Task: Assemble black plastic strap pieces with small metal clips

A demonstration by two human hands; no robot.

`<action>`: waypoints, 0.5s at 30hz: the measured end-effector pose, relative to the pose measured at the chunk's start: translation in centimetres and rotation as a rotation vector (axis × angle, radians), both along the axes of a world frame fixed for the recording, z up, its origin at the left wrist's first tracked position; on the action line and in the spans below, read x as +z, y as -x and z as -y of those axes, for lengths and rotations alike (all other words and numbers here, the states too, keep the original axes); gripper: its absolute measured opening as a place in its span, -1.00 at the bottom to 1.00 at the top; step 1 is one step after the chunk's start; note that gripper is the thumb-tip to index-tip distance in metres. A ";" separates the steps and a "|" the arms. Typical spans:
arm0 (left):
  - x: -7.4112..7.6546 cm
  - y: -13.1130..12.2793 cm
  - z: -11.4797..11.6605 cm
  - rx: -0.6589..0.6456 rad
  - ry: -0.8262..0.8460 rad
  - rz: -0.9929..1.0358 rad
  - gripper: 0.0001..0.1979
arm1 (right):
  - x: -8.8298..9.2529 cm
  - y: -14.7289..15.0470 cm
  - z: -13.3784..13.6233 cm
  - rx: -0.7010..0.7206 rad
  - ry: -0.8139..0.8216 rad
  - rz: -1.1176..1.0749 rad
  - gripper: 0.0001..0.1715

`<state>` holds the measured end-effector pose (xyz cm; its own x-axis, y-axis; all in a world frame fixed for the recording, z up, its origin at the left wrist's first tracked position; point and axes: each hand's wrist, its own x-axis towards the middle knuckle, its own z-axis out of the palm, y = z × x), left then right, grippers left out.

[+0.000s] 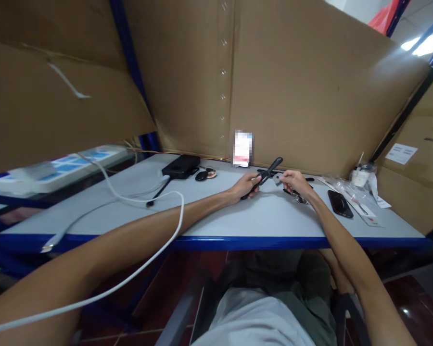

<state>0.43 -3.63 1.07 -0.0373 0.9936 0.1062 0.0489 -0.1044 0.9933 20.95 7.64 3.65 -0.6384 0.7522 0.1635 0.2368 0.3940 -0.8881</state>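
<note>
My left hand [246,186] is closed around a long black tool with a slim handle [275,163], tilted up to the right above the table. Its exact kind is too small to make out. In my right hand [294,180] a small flat grey metal piece [277,179] is pinched between thumb and fingers, close beside the tool. Below the right hand lie dark and shiny small items [300,198], partly hidden by the hand and wrist.
A lit phone [242,149] leans against the cardboard wall [285,86]. On the table [209,216] lie a black case [181,166], a dark phone [340,203] and plastic packaging [341,188]. A white cable [180,216] loops across my left arm. Power strips [68,168] sit at left.
</note>
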 end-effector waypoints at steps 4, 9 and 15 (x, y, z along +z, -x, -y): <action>-0.3 -0.1 -0.3 0.009 -0.007 -0.069 -0.74 | -0.8 1.1 1.4 0.112 0.126 0.001 -0.60; -0.4 -0.3 -0.3 0.014 -0.001 -0.097 -0.70 | -1.2 1.1 1.9 0.177 0.236 0.014 -0.59; -0.3 -0.3 -0.2 -0.008 0.026 -0.121 -0.65 | -1.2 0.8 1.8 0.244 0.296 -0.016 -0.56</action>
